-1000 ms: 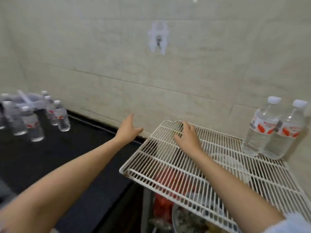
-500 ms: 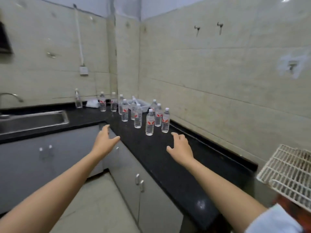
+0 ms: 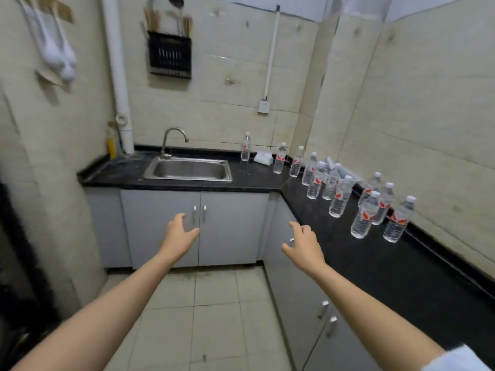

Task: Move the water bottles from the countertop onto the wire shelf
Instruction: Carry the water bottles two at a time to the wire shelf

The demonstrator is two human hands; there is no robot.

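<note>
Bottles (image 3: 362, 219) stand upright all along the black worktop (image 3: 375, 263), caps up, long axes vertical, red-marked labels round their middles. The wide lens makes the ones toward the right lean outward; whether any truly tilts I cannot tell.

Nearest group: four close together by the back edge of the right-hand run, against the tiled wall. One of them (image 3: 398, 223) stands furthest right; another (image 3: 385, 203) is half covered by the front bottle. Further along toward the inside corner, a looser cluster (image 3: 339, 199), several overlapping, so an exact count is uncertain. Something pale and ribbed lies behind that cluster, mostly hidden; I cannot make out what.

On the back run, two bottles (image 3: 279, 162) stand near the corner, and a single bottle (image 3: 245, 147) stands by the back edge between the sink (image 3: 187, 170) and a white folded cloth (image 3: 263, 158).

Left hand (image 3: 179, 236) raised in front of the grey cabinet doors (image 3: 166, 226), fingers spread and curled, holding nothing. Right hand (image 3: 304, 246) likewise wide and empty, beside the front edge of the right-hand run, well apart from the nearest bottles.

Wire shelf is out of sight. A white sleeve (image 3: 455, 358) is cut off at the frame's lower right.
</note>
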